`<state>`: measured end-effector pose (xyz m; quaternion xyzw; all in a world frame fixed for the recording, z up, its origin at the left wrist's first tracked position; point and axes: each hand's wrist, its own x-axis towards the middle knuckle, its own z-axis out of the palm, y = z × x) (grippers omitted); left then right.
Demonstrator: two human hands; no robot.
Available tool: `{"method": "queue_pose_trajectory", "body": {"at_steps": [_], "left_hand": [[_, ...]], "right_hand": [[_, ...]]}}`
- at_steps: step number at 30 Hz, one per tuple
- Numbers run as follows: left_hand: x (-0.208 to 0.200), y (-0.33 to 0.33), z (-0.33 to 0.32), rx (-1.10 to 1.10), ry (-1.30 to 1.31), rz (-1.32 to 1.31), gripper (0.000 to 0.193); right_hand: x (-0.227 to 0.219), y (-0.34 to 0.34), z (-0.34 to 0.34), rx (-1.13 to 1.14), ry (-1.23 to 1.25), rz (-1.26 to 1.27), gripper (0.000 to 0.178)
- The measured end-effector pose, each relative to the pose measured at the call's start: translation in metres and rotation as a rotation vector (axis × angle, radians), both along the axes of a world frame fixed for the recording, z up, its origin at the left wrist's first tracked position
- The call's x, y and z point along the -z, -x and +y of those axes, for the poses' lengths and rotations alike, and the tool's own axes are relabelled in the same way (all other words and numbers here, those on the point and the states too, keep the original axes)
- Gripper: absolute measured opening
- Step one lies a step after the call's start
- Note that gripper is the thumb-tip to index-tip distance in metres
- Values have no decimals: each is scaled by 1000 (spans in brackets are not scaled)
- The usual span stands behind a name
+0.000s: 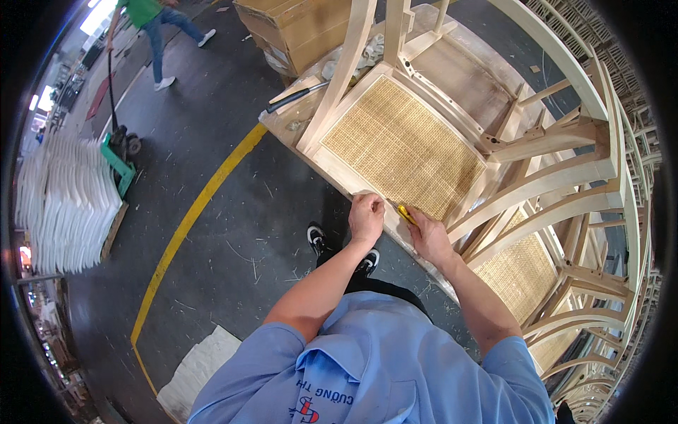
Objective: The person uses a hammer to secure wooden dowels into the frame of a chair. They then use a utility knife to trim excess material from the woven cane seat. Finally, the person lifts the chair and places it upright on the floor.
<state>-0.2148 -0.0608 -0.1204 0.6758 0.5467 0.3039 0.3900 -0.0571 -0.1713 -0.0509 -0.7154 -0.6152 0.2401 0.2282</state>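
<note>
Right hand grip closed on yellow knife, left hand pressing cane seat edge, workshop floor

A furniture workshop: unfinished wooden chair frames stacked in rows, shavings on the concrete floor.

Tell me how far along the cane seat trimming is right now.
Done: the woven cane panel already sits flat in the wooden chair frame. In hand: the left hand presses the near edge while the right hand works a yellow-handled tool along that edge. Left: I cannot tell whether the other edges are finished.
</note>
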Motion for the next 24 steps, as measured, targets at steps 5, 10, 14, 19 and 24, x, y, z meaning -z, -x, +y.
{"method": "queue_pose_trajectory", "body": {"at_steps": [5,10,14,19,24], "left_hand": [[3,-1,0,-27,1,-23,11],[4,-1,0,-28,-12,-6,11],[4,0,0,-22,11,-13,11],[3,0,0,-26,53,16,11],[5,-1,0,-22,41,12,11]], "right_hand": [[-3,0,2,10,21,8,45],[-4,-2,3,-18,16,-4,46],[-3,-2,4,-22,21,-43,46],[-5,-1,6,-33,18,-67,45],[-6,-1,6,-36,48,-134,45]]}}
